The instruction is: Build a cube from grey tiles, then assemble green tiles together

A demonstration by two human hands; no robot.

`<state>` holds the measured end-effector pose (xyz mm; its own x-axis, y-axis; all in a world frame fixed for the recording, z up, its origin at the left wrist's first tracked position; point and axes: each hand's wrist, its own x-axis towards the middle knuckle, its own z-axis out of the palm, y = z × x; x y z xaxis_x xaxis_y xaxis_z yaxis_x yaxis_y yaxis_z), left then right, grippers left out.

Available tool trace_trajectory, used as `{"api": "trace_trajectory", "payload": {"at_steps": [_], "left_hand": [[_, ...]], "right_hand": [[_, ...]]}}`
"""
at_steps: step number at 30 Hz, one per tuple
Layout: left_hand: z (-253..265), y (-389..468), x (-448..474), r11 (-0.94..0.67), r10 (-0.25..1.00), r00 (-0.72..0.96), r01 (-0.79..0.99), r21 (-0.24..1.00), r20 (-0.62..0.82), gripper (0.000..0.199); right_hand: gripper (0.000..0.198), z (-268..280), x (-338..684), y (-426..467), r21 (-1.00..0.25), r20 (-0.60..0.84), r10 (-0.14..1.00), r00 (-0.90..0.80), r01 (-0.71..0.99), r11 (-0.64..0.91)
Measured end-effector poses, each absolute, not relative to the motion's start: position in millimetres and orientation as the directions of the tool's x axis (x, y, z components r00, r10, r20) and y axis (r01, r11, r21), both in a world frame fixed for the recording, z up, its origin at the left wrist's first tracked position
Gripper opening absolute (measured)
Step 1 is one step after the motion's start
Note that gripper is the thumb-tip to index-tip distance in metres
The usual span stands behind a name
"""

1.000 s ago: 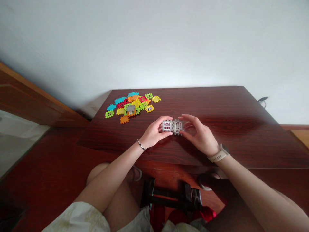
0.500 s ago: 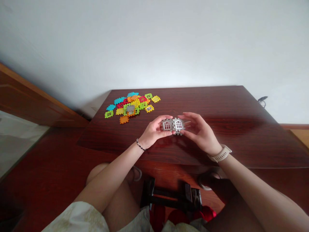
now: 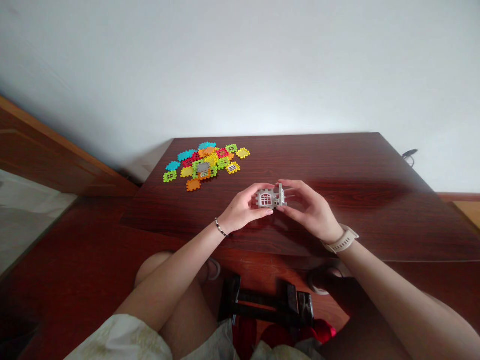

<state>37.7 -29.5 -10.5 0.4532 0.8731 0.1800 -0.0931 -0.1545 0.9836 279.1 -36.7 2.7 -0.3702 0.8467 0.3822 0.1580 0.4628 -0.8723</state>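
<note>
Panel in right hand shows nearly edge-on, its lattice indistinct.

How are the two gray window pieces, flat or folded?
Folded at an angle: the left piece shows its window broadly to the camera, while the right piece appears nearly edge-on.

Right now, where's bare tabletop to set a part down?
Bare: table from the tile pile to the right edge, beyond the right hand; also the front-left corner, left of the left hand. Crowded: the pile, and front centre, where both hands hold grey panels.
</note>
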Motion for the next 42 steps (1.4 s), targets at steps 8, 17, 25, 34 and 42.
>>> {"api": "trace_trajectory", "payload": {"at_steps": [8,17,25,34,42], "left_hand": [[-14,-34,39,-0.159,0.871,0.47,0.003,0.987,0.139,0.068],[-15,-35,40,-0.12,0.833,0.53,-0.107,0.987,0.158,0.065],[-14,-33,38,-0.24,0.856,0.46,-0.053,0.969,0.237,0.066],[-13,-35,39,-0.283,0.845,0.467,-0.025,0.959,0.261,0.062],[-11,-32,36,-0.317,0.848,0.463,0.055,0.947,0.258,0.074]], "right_hand": [[0.057,8,278,-39,-0.613,0.493,0.707,-0.507,0.374,0.696],[0.051,13,284,-37,-0.582,0.514,0.673,-0.531,0.361,0.729],[0.043,18,285,-38,-0.669,0.482,0.724,-0.494,0.327,0.668],[0.031,17,285,-38,-0.679,0.466,0.725,-0.508,0.32,0.661],[0.052,12,289,-36,-0.726,0.418,0.817,-0.397,0.395,0.563]]}}
